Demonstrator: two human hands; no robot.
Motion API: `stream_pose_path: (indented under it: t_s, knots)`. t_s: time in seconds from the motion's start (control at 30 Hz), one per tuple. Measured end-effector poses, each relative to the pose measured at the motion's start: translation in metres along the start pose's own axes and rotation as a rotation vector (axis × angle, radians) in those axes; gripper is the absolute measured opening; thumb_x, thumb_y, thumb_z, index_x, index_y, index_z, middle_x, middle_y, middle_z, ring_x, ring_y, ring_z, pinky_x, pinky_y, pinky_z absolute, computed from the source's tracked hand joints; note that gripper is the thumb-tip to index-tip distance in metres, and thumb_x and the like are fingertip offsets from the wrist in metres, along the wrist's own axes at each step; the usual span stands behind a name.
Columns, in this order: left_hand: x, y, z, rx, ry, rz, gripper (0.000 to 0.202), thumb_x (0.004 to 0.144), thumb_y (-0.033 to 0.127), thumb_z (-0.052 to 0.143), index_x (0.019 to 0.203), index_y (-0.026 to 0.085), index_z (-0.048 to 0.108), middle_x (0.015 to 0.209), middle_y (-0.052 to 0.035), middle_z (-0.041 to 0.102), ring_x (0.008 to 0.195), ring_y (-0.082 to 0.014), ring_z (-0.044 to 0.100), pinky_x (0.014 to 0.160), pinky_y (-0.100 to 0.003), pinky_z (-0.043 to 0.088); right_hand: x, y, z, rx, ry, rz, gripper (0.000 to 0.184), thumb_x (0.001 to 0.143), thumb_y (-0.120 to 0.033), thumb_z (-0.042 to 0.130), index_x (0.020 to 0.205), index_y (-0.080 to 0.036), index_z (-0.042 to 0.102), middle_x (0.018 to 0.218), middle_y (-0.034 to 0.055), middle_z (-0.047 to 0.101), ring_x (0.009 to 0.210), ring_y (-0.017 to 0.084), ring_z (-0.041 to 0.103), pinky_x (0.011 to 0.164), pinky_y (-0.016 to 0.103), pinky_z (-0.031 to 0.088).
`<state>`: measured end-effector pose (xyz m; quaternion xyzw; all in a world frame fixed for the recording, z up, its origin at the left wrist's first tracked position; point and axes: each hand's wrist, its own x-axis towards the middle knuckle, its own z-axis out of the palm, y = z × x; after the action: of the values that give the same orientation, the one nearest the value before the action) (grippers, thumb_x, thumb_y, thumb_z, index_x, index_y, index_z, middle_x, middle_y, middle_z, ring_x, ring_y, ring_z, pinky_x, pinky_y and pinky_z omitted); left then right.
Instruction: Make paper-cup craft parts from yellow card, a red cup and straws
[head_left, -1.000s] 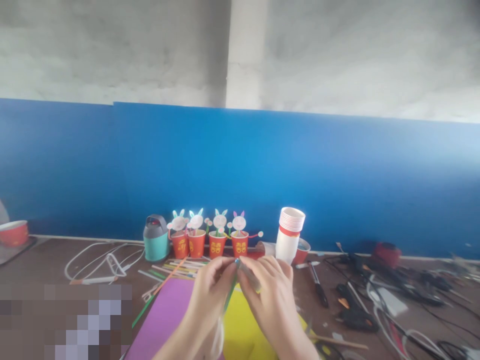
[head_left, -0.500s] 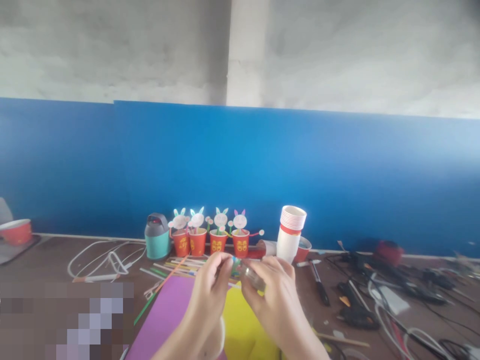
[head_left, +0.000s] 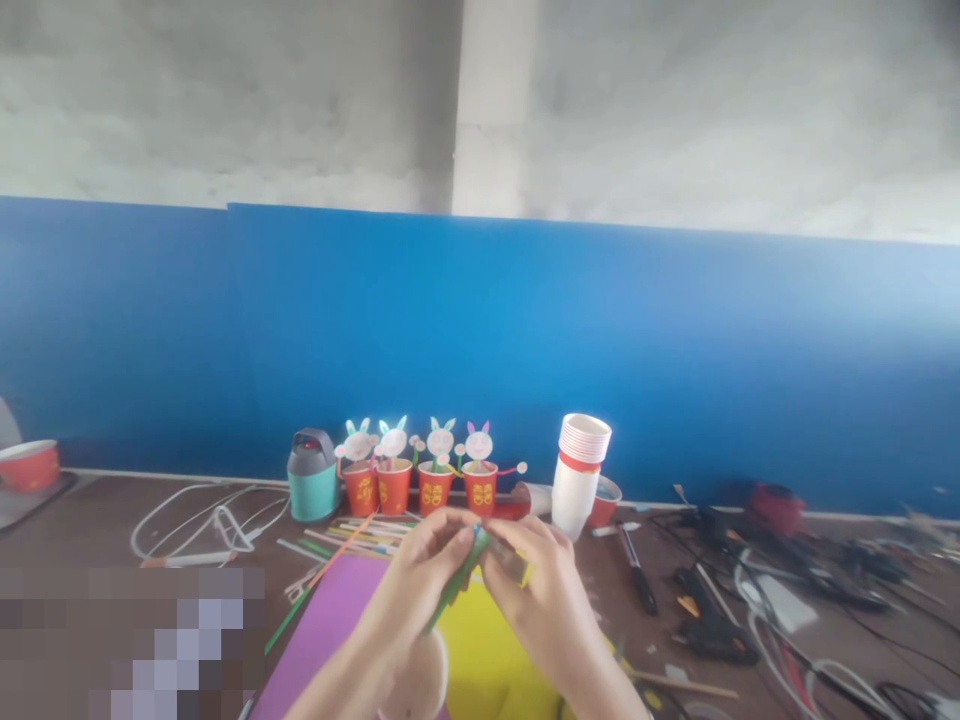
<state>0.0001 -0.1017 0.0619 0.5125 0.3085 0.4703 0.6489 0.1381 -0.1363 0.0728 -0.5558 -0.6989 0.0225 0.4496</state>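
Observation:
My left hand (head_left: 420, 580) pinches a thin green strip (head_left: 451, 595) with a bit of blue at its upper end. Close against it, my right hand (head_left: 536, 590) grips a see-through, brownish roll that looks like clear tape (head_left: 506, 558), partly covered by the fingers. Both sets of fingertips meet around the strip's upper end. Under the hands lie a purple sheet (head_left: 334, 620) and a yellow sheet (head_left: 480, 640). A pale round piece (head_left: 424, 675) shows beside my left wrist.
Behind the hands stand red paper cups (head_left: 435, 488) with rabbit figures, a teal-and-grey device (head_left: 313, 480) and stacked white cups (head_left: 577, 480). Coloured sticks (head_left: 364, 535) lie before them. A marker (head_left: 637, 570), a black glue gun (head_left: 712, 620) and tangled cables (head_left: 810, 640) are on the right.
The green strip has come into clear view, slanting down from my fingertips. My left hand has tilted, and the roll in my right hand has turned and is more hidden.

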Motion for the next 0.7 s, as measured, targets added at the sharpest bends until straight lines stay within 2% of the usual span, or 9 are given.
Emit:
stream_pose_path:
  t_s: [0.07,0.1,0.23,0.3,0.4,0.53,0.7]
  knots:
    - [0.002,-0.001,-0.002,0.033,0.024,0.019,0.038,0.075,0.045,0.069,0.1,0.02,0.056,0.065,0.0025,0.059,0.052,-0.0087,0.048,0.051,-0.02,0.035,-0.001,-0.001,0.002,-0.015,0.029,-0.028,0.023,0.078,-0.02,0.057,0.095,-0.026,0.071,0.085,0.0041,0.073,0.084,0.024,0.063,0.081,0.038,0.044]
    - [0.002,-0.001,-0.003,0.069,0.037,0.038,0.036,0.075,0.045,0.069,0.097,0.02,0.056,0.065,0.0018,0.06,0.053,-0.0098,0.05,0.051,-0.02,0.037,-0.001,-0.001,0.003,-0.027,0.045,-0.044,0.023,0.078,-0.02,0.057,0.096,-0.026,0.071,0.085,0.004,0.073,0.084,0.024,0.063,0.083,0.039,0.043]
    - [0.002,0.001,-0.001,0.313,0.072,0.214,0.029,0.082,0.043,0.06,0.075,0.016,0.062,0.068,-0.0028,0.062,0.067,-0.0152,0.058,0.062,-0.024,0.044,-0.003,-0.001,0.005,-0.086,0.126,-0.079,0.024,0.078,-0.02,0.059,0.098,-0.024,0.071,0.084,0.0042,0.073,0.083,0.023,0.062,0.087,0.043,0.037]
    - [0.001,0.001,0.0,0.396,0.065,0.294,0.027,0.082,0.041,0.058,0.078,0.015,0.065,0.078,-0.0055,0.065,0.077,-0.0189,0.062,0.067,-0.026,0.046,-0.004,0.0,0.007,-0.116,0.164,-0.088,0.023,0.078,-0.019,0.06,0.098,-0.023,0.071,0.082,0.0041,0.073,0.083,0.023,0.062,0.089,0.044,0.036]
    - [0.001,-0.001,0.002,0.412,0.084,0.296,0.022,0.078,0.036,0.062,0.086,0.015,0.067,0.087,-0.0081,0.068,0.084,-0.023,0.065,0.07,-0.028,0.049,-0.005,0.0,0.009,-0.139,0.19,-0.114,0.024,0.077,-0.018,0.06,0.098,-0.022,0.071,0.081,0.0046,0.073,0.084,0.023,0.062,0.09,0.044,0.034]
    - [0.003,-0.004,0.0,0.394,0.149,0.285,0.023,0.081,0.037,0.058,0.082,0.016,0.066,0.081,-0.0064,0.068,0.076,-0.0209,0.065,0.068,-0.027,0.049,-0.004,-0.002,0.008,-0.133,0.126,-0.121,0.023,0.08,-0.021,0.06,0.102,-0.024,0.069,0.081,0.0028,0.072,0.084,0.022,0.062,0.092,0.044,0.033]
    - [-0.002,0.005,0.001,0.389,0.232,0.349,0.022,0.08,0.038,0.06,0.077,0.016,0.065,0.071,-0.0017,0.063,0.065,-0.0167,0.06,0.059,-0.023,0.046,-0.004,-0.006,-0.002,-0.111,-0.012,-0.183,0.027,0.087,-0.024,0.054,0.112,-0.021,0.063,0.092,0.0057,0.072,0.092,0.023,0.06,0.095,0.046,0.034]
